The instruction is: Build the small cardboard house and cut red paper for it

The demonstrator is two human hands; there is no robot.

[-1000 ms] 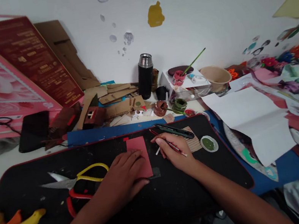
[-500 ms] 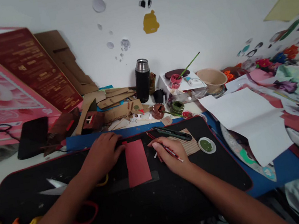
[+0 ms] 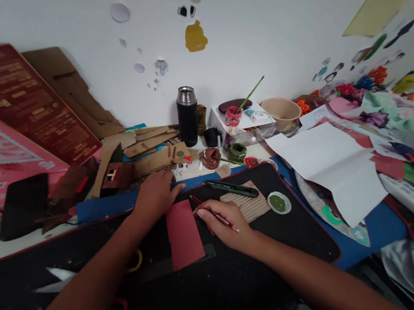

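A red paper rectangle (image 3: 183, 234) lies on the black mat (image 3: 249, 259), partly over a dark ruler (image 3: 208, 251). My left hand (image 3: 154, 193) reaches past the paper's top edge to the mat's far rim, fingers stretched out flat, holding nothing. My right hand (image 3: 222, 221) rests just right of the paper, closed around a red pencil (image 3: 214, 213) whose tip points at the paper's upper right corner. A green-black utility knife (image 3: 231, 188) and a piece of corrugated card (image 3: 247, 201) lie just beyond my right hand.
Scissors (image 3: 61, 271) lie on the mat at the left, partly under my arm. A small dish of green paint (image 3: 278, 202) sits on the mat's right. Behind are cardboard scraps (image 3: 149, 144), a black flask (image 3: 187, 116), paint pots (image 3: 237, 151), a beige bowl (image 3: 281, 111) and white paper (image 3: 325, 166).
My left hand lifted off the red paper and moved up past its top edge toward the cardboard scraps. The view has swung right. My right hand keeps the pencil beside the paper.
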